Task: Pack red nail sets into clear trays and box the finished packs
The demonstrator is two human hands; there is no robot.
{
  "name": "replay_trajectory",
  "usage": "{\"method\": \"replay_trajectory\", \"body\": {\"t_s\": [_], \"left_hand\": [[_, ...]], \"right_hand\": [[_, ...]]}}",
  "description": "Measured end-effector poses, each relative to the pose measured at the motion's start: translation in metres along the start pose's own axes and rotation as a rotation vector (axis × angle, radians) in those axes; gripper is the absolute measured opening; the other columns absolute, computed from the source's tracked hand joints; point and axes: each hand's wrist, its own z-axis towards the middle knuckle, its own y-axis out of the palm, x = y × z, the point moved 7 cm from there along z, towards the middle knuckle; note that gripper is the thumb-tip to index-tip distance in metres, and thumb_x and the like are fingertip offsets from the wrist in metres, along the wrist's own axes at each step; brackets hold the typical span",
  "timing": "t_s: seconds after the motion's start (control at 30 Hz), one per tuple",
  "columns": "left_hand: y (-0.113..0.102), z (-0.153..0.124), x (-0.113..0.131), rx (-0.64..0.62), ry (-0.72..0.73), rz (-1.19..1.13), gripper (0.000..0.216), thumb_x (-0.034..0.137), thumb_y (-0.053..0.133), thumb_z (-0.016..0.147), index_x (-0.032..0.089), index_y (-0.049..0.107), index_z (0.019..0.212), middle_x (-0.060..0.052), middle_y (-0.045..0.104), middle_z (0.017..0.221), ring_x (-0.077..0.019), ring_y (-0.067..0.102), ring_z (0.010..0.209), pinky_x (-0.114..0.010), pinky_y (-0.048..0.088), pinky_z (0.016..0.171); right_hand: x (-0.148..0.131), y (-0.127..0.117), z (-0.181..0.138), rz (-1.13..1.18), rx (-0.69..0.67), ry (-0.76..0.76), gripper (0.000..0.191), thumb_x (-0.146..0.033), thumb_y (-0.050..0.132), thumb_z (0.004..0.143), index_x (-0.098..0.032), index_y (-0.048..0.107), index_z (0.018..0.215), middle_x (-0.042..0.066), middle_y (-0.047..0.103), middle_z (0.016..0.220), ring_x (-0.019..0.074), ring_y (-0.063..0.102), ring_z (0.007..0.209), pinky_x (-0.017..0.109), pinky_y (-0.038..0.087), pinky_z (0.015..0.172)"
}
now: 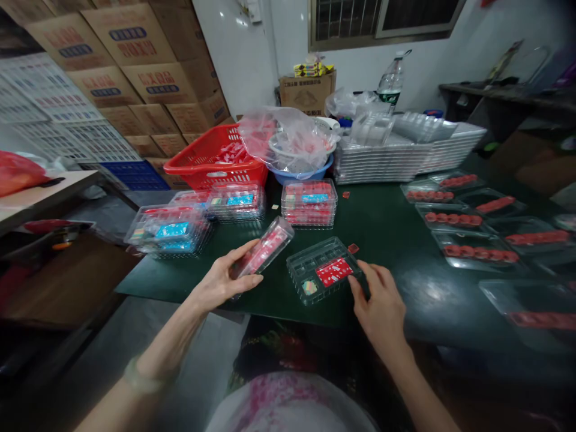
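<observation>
Head view, clear tray [310, 263], red packet [334, 272] inside

A single head-worn camera looks forward and down from above the wearer's patterned top [292, 405], which fills the bottom edge. Aimed across a dark green tabletop [382, 237], it sits near enough for both forearms to run up from the lower corners, putting the left hand [221, 277] and right hand [381, 303] around mid-frame. The far wall and its barred window [346, 18] close the top. The wide view takes in stacked cartons [132, 36] leftward and a dark counter [490, 93] rightward, with the outer edges stretched and blurred.
</observation>
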Motion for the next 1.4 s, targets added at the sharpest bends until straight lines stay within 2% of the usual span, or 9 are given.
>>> {"method": "replay_trajectory", "body": {"t_s": [0.1, 0.23, 0.4, 0.5, 0.67, 0.9, 1.1, 1.23, 1.4], "left_hand": [[-0.009, -0.002, -0.003, 0.147, 0.087, 0.477, 0.073, 0.045, 0.066, 0.064, 0.024, 0.041, 0.130, -0.009, 0.048, 0.115, -0.0280, 0.046, 0.102, -0.042, 0.038, 0.089], [-0.018, -0.002, -0.026, 0.270, 0.066, 0.858, 0.072, 0.049, 0.063, 0.063, 0.028, 0.042, 0.129, -0.011, 0.043, 0.109, -0.0315, 0.042, 0.100, -0.043, 0.041, 0.081], [-0.018, 0.005, -0.048, 0.133, 0.109, 1.041, 0.081, 0.062, 0.059, 0.062, 0.027, 0.038, 0.132, -0.015, 0.039, 0.119, -0.0343, 0.040, 0.103, -0.047, 0.038, 0.081], [-0.014, 0.006, -0.049, 0.038, 0.121, 1.053, 0.092, 0.069, 0.057, 0.059, 0.026, 0.030, 0.136, -0.020, 0.032, 0.131, -0.0417, 0.031, 0.116, -0.053, 0.035, 0.081], [-0.010, -0.004, -0.028, 0.147, 0.261, 0.961, 0.083, 0.062, 0.054, 0.069, 0.021, 0.029, 0.136, -0.018, 0.024, 0.142, -0.0416, 0.013, 0.129, -0.055, 0.026, 0.092], [0.002, -0.007, -0.033, 0.049, 0.312, 0.890, 0.051, 0.049, 0.055, 0.075, 0.024, 0.053, 0.120, -0.013, 0.044, 0.129, -0.0361, 0.031, 0.121, -0.050, 0.026, 0.090], [-0.014, 0.007, -0.036, 0.126, 0.219, 0.899, 0.089, 0.061, 0.066, 0.055, 0.024, 0.039, 0.131, -0.018, 0.032, 0.133, -0.0423, 0.028, 0.117, -0.052, 0.028, 0.085], [-0.013, 0.014, -0.041, 0.061, 0.241, 0.862, 0.085, 0.060, 0.065, 0.056, 0.026, 0.040, 0.131, -0.016, 0.033, 0.130, -0.0375, 0.038, 0.107, -0.051, 0.029, 0.084], [-0.015, 0.020, -0.045, 0.012, 0.328, 0.852, 0.081, 0.057, 0.065, 0.059, 0.029, 0.040, 0.131, -0.015, 0.032, 0.135, -0.0375, 0.035, 0.114, -0.050, 0.028, 0.088]], "right_hand": [[-0.036, 0.014, -0.001, -0.050, -0.099, -0.210, 0.033, -0.031, 0.044, 0.087, -0.020, 0.054, 0.116, 0.012, 0.052, 0.119, 0.0265, 0.047, 0.105, 0.039, 0.037, 0.083], [-0.051, 0.036, -0.002, -0.124, -0.227, -0.297, 0.034, -0.036, 0.044, 0.087, -0.020, 0.056, 0.115, 0.013, 0.048, 0.126, 0.0301, 0.038, 0.117, 0.044, 0.034, 0.089], [-0.046, 0.043, -0.006, -0.168, -0.240, -0.335, 0.033, -0.035, 0.045, 0.087, -0.021, 0.056, 0.115, 0.013, 0.048, 0.127, 0.0300, 0.040, 0.116, 0.045, 0.033, 0.089], [-0.042, 0.041, -0.007, -0.193, -0.226, -0.338, 0.034, -0.035, 0.046, 0.087, -0.022, 0.056, 0.116, 0.012, 0.048, 0.127, 0.0297, 0.042, 0.114, 0.044, 0.034, 0.088], [-0.036, 0.039, -0.013, -0.247, -0.216, -0.366, 0.036, -0.038, 0.046, 0.086, -0.022, 0.056, 0.116, 0.012, 0.050, 0.126, 0.0301, 0.044, 0.112, 0.045, 0.034, 0.087], [-0.029, 0.036, -0.021, -0.276, -0.187, -0.412, 0.038, -0.044, 0.046, 0.084, -0.019, 0.060, 0.109, 0.012, 0.052, 0.124, 0.0308, 0.049, 0.104, 0.046, 0.036, 0.084], [-0.031, 0.033, -0.020, -0.289, -0.201, -0.433, 0.036, -0.044, 0.045, 0.084, -0.020, 0.061, 0.106, 0.011, 0.053, 0.123, 0.0295, 0.052, 0.100, 0.044, 0.038, 0.081], [-0.028, 0.035, -0.021, -0.255, -0.185, -0.463, 0.035, -0.043, 0.046, 0.084, -0.020, 0.061, 0.106, 0.011, 0.053, 0.123, 0.0289, 0.052, 0.101, 0.043, 0.038, 0.081], [-0.030, 0.041, -0.018, -0.224, -0.189, -0.439, 0.029, -0.038, 0.051, 0.082, -0.022, 0.061, 0.105, 0.012, 0.054, 0.121, 0.0296, 0.053, 0.100, 0.045, 0.038, 0.081]]}}
